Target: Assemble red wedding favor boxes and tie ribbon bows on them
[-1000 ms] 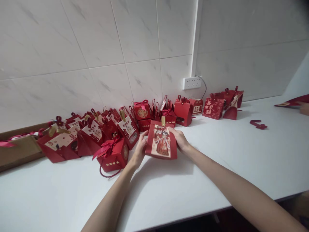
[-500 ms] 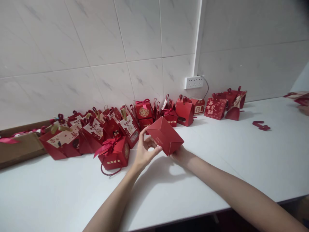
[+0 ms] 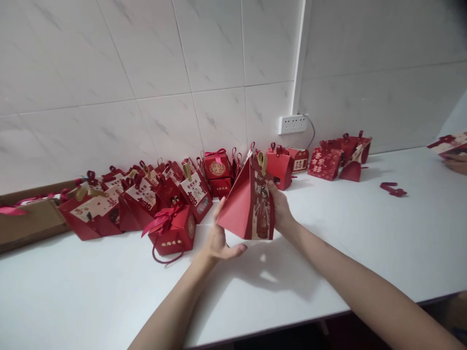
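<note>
A red paper gift box (image 3: 239,209) with a pointed top, a gold ribbon loop and a patterned cream front is held above the white table between my two hands. My right hand (image 3: 282,208) grips its right side, the fingers partly hidden behind it. At the lower left corner, my left hand (image 3: 221,240) supports the box with its fingers, which are partly hidden. My left thumb sticks out below the box, apart from it. Nearest on the left is a red box with a pink bow and rope handle (image 3: 173,231), standing on the table.
Several red gift boxes (image 3: 140,194) are crowded along the wall, beside a brown cardboard tray (image 3: 31,226). More boxes (image 3: 326,163) stand at the back right, near a white socket strip (image 3: 293,124). A dark red ribbon piece (image 3: 393,189) lies on the table (image 3: 365,228).
The box has been turned from showing its plain base to standing upright, with its patterned front and loop visible. My right hand has moved up its right side; my left thumb has come off it.
</note>
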### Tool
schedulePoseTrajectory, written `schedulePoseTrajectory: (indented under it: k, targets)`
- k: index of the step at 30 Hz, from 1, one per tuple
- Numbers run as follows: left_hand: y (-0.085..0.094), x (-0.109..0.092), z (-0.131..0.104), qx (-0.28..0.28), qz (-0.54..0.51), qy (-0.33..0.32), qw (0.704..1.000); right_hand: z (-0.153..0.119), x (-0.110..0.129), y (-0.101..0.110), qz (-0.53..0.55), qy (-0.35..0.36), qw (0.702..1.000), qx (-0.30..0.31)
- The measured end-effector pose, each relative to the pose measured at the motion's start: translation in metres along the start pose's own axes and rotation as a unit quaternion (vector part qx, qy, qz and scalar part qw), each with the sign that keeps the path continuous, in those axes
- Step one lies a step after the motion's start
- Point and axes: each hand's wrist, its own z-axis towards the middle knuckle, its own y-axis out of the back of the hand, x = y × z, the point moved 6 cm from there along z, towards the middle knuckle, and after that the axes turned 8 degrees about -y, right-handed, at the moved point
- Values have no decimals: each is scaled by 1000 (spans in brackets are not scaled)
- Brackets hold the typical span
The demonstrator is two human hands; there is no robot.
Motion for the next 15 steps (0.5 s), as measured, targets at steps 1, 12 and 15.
schedulePoseTrajectory:
  k: [1,12,15]
  targets:
    - [2,2,-1,-13,0,-6,1000,-1,8,2,24,14,999,-25]
    - [-11,-17,13,1,33,49,998,-17,-32,-12,-10,-65,998,-25]
    - [-8,-28,18,-34,75,-11,997,-32,-54,-23,-110,-27,991,67]
